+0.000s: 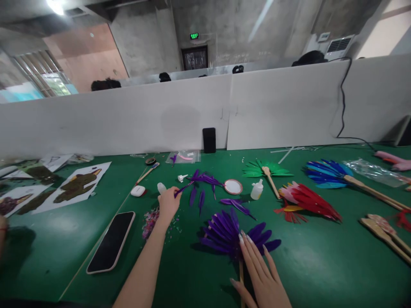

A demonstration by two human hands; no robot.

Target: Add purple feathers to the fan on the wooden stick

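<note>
- Left hand [169,204], left of centre: pinches a purple feather [184,187]; a white bottle [161,188] sits just beyond, contact unclear.
- Right hand [261,269], lower right of centre: fingers extended, resting on the purple feather fan [221,233] at lower centre, grasp not evident.
- Loose purple feathers [201,200]: centre.
- Red-rimmed white disc [233,186], dropper bottle [257,191]: right of centre.
- Smartphone [111,241]: lower left.
- Blue feather fan [326,173]: right.
</note>
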